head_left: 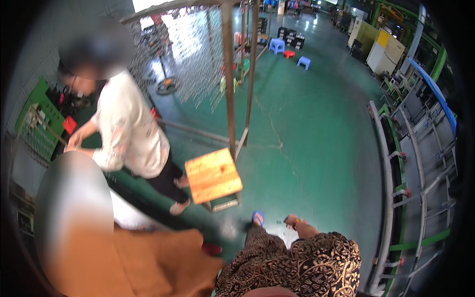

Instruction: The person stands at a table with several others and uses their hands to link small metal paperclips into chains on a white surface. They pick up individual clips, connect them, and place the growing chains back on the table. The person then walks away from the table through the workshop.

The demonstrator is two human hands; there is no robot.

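My right hand (292, 221) hangs low in front of my patterned dark-and-gold clothing (316, 267). Something small and coloured sits at its wrist, perhaps a band. The fingers look bent but are too small and blurred to tell whether they hold anything. Below that hand a blue sandal (258, 218) shows on my foot, on the green floor. Nearest ahead, slightly left, is a stool (213, 175) with a light wooden top, apart from the hand. My left hand does not show.
A person in a light shirt (129, 123) stands at left, hands together near a green perforated panel (39, 121). Brown cloth (163, 262) fills the lower left, partly blurred. A metal-framed mesh rack (230, 74) rises ahead. Pipe railing (388, 198) runs along the right; small stools (277, 46) stand far off.
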